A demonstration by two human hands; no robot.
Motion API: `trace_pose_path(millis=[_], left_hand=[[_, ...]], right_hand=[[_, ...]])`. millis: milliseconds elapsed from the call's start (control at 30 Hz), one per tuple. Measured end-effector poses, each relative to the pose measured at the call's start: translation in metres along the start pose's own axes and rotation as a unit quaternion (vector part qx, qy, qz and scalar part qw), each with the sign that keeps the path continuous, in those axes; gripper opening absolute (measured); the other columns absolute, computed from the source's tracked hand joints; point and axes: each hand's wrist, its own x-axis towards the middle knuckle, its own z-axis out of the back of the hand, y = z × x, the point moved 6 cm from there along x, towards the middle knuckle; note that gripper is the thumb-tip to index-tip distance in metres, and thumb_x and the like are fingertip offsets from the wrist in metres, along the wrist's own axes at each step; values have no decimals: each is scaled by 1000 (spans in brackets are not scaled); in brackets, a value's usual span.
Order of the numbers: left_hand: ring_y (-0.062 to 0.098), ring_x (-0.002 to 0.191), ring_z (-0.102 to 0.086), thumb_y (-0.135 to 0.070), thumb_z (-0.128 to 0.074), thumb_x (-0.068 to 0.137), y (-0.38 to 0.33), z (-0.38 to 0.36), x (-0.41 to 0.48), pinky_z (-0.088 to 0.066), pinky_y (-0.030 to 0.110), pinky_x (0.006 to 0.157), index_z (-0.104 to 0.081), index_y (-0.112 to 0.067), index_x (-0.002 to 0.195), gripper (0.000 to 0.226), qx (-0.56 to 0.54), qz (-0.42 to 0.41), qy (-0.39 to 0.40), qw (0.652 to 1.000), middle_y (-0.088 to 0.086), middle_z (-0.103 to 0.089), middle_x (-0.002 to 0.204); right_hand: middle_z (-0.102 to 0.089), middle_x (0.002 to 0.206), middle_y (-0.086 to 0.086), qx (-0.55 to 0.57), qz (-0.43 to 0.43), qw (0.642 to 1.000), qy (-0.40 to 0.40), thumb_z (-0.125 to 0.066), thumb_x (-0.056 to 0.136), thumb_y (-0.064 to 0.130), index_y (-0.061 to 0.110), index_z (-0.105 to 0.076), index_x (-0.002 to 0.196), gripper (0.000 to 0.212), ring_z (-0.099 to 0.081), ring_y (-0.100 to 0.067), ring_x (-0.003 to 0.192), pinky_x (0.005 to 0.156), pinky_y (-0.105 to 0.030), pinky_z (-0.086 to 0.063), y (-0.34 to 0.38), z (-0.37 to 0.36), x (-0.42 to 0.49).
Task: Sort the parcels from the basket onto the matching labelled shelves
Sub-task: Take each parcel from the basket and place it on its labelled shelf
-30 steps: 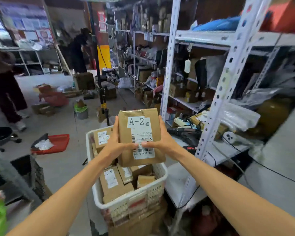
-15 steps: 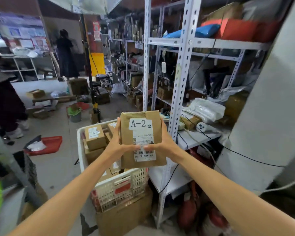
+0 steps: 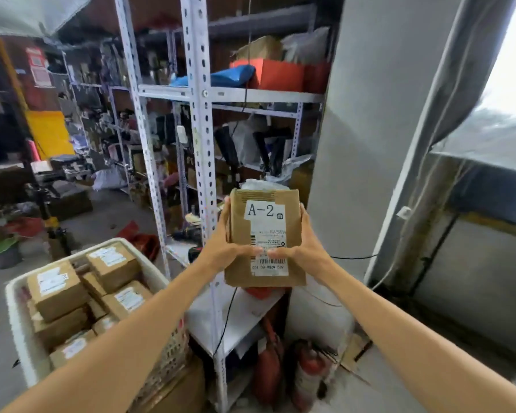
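I hold a brown cardboard parcel (image 3: 265, 231) upright in front of me; its white label reads A-2 above a barcode. My left hand (image 3: 221, 248) grips its left side with the thumb across the front. My right hand (image 3: 306, 247) grips its right side the same way. The white plastic basket (image 3: 15, 317) sits at the lower left, holding several more labelled brown parcels (image 3: 55, 289). Directly behind the held parcel stands a grey metal shelf unit (image 3: 201, 129) with cluttered levels; no shelf label is readable.
A grey wall column (image 3: 367, 144) rises just right of the shelf unit. Red fire extinguishers (image 3: 306, 374) stand on the floor under the lowest shelf. A black cable (image 3: 227, 317) hangs there. More racks and floor clutter fill the aisle at left.
My view has swung to the right: the basket has slid to the lower left, and the shelf end and wall column now fill the centre. Both hands keep the same hold on the A-2 parcel.
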Motion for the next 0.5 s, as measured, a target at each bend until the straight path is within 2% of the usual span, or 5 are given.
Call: trace_pose_path(millis=[100,167,333,400,500], left_hand=[[12,121,-53,-25,-91,50,-23,-55,36,-46,35,101,-4,-46,149,133,-3,-25,80,996,-8,-53,133],[15,122,-54,-36,-92,42,-37,-94,57,-45,45,104,-10,-52,146,133,-11,-43,126,991,-5,-53,136],[10,117,-52,-33,-86,55,-77,-206,83,-46,36,99,-7,-63,136,117,-18,-110,269,957,-20,-49,126],[7,116,-51,-27,-85,60,-90,-251,83,-47,33,96,-6,-61,140,118,-37,-134,332,933,-23,-48,124],[13,119,-51,-15,-87,64,-108,-312,74,-47,37,99,-1,-57,144,125,-63,-138,407,900,-10,-49,133]], right_hand=[[-51,132,2,-6,9,997,-82,-90,59,14,35,3,151,132,-56,-15,119,100,-49,-48,0,63,-12],[-53,130,3,-27,20,989,-145,-90,58,16,37,0,150,130,-57,-14,118,98,-50,-49,3,105,-28],[-50,135,8,-103,4,948,-302,-90,56,34,41,-1,150,130,-50,-13,126,105,-50,-44,15,193,-92],[-50,133,11,-130,-20,923,-362,-90,59,30,38,1,150,128,-50,-10,124,105,-47,-43,20,220,-123],[-50,123,21,-174,-57,881,-437,-87,66,17,34,-5,149,118,-52,2,114,99,-32,-48,31,251,-170]])
